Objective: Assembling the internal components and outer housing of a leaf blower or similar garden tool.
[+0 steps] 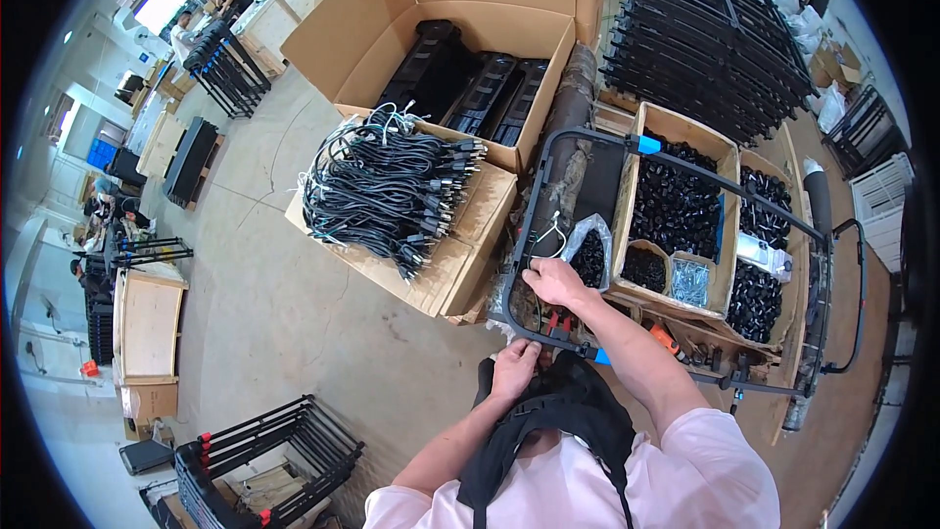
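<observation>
Black tubular frame (pixel 599 135), left fingers (pixel 532 351) at near side (contact unclear)

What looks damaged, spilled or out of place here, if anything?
The cardboard under the black cable pile looks blotched: darker and paler patches, stained or peeled, can't tell. No obvious spill; the small black parts sit in bins. Fisheye bends edges, so I can't judge the black frame's straightness.

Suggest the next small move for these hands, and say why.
Perhaps steady the frame with the left hand: that hand is at the near edge, while the right hand is by the left side, close to a thin pale wire that may need delicate handling.
</observation>
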{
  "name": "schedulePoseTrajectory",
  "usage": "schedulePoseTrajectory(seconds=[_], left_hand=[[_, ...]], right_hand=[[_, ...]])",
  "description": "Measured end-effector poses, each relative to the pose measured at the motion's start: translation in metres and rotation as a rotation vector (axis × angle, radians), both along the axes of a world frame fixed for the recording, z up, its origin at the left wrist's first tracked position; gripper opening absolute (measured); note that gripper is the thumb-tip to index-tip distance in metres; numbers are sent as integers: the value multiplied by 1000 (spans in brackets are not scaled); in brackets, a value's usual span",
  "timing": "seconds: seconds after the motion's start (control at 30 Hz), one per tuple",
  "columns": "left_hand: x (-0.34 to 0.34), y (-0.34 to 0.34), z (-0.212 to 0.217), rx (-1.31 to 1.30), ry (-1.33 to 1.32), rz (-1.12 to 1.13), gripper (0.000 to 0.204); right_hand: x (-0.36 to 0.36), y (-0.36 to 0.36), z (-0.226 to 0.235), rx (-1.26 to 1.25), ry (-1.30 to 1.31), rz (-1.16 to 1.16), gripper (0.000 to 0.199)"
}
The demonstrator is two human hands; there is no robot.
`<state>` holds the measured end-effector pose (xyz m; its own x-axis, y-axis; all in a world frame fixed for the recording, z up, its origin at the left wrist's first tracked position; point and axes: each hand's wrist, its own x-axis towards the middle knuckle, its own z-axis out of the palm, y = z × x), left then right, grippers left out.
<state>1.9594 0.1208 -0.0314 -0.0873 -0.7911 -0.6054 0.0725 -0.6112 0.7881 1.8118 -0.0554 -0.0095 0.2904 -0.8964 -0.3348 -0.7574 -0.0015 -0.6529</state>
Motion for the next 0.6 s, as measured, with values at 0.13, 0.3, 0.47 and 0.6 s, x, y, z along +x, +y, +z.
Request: schedulePoseTrajectory(seconds=[0.13, 0.3, 0.47, 0.6], left_hand=[[3, 2, -4, -3, -37, -7, 27], [1, 3, -6, -17, 0, 39, 28], [0, 3, -2, 15, 31, 41, 28], [-1, 3, 0, 17, 86, 58, 26]], right_hand=[[-42, -10, 22, 120, -41, 239, 37], [-111, -11, 14, -55, 246, -164, 22], [-106, -9, 1, -201, 228, -67, 21], [-81, -17, -5, -269, 265, -107, 29]])
